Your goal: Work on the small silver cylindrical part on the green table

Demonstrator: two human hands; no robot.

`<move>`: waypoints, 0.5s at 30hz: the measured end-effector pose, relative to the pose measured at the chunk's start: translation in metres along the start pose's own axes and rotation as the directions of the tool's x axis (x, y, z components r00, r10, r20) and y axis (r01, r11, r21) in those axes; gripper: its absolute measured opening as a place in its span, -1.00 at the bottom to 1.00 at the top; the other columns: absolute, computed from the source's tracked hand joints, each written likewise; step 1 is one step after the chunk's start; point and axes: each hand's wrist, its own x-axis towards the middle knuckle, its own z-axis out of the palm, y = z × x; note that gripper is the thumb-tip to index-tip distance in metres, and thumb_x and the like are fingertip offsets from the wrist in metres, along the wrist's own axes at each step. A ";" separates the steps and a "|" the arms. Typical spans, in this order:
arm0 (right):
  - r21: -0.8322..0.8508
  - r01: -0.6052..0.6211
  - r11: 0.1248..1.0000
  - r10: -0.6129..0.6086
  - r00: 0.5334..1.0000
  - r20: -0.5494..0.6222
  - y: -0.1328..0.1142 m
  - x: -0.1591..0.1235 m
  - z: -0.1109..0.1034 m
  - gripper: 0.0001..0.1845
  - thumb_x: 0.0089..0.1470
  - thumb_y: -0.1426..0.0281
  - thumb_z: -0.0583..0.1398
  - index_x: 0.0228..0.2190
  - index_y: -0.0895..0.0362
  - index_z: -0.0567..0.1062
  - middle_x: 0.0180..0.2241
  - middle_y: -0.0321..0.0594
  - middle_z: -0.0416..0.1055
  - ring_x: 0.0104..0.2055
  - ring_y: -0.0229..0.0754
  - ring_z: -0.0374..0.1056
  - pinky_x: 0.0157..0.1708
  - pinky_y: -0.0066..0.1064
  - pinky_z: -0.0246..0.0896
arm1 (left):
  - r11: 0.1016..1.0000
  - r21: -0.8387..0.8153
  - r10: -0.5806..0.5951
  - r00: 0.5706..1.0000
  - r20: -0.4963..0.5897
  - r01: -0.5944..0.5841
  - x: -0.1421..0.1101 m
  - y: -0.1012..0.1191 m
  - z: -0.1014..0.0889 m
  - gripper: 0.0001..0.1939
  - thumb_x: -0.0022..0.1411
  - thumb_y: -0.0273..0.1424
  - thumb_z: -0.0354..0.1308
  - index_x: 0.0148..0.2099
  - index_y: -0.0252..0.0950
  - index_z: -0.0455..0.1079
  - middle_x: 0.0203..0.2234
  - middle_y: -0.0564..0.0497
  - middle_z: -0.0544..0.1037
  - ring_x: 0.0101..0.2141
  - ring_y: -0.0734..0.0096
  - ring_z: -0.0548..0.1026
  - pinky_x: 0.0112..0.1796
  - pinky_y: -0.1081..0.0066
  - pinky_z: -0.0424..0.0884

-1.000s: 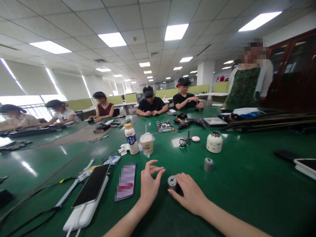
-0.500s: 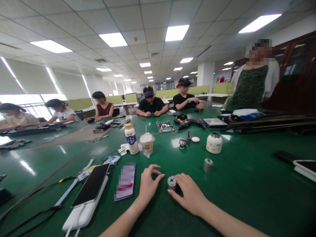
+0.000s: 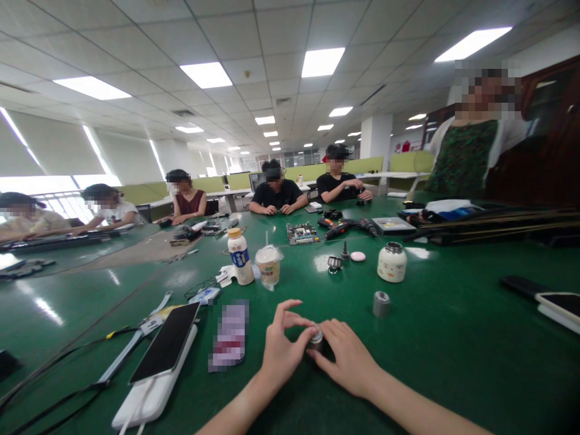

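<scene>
A small grey metal cylinder (image 3: 316, 342) stands on the green table in front of me. My right hand (image 3: 347, 356) grips it from the right, the thumb on the near side and the fingers round the far side. From the left, my left hand (image 3: 285, 344) meets its top with thumb and a finger pinched together, while the index finger stretches out above. Those fingertips partly cover the top face, so I cannot make out whether they hold a small part there. A similar metal cylinder (image 3: 381, 304) stands apart, beyond my right hand.
Left of my hands lie a purple phone (image 3: 230, 335) and a black-screened phone (image 3: 167, 341) on a white power bank. Ahead stand a milk bottle (image 3: 240, 257), a plastic cup (image 3: 269, 267) and a cream jar (image 3: 392, 263). A circuit board (image 3: 302, 233) lies farther off; several people sit around the table.
My left hand has moved right, from beside the metal cylinder onto its top. The right hand keeps its grip, and the cylinder stays in about the same place.
</scene>
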 end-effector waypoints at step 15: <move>-0.013 0.010 1.000 -0.010 1.000 -0.009 0.001 0.000 0.001 -0.80 0.18 0.30 0.19 -0.18 0.13 0.43 -0.22 -0.13 0.44 -0.17 0.00 0.31 -0.14 -0.17 0.21 | 0.998 -0.032 0.048 0.993 0.105 -0.045 -0.003 0.005 -0.002 -0.71 0.20 -0.50 0.13 -0.02 -0.24 0.29 -0.19 -0.09 0.63 -0.17 0.22 0.58 -0.06 0.19 0.41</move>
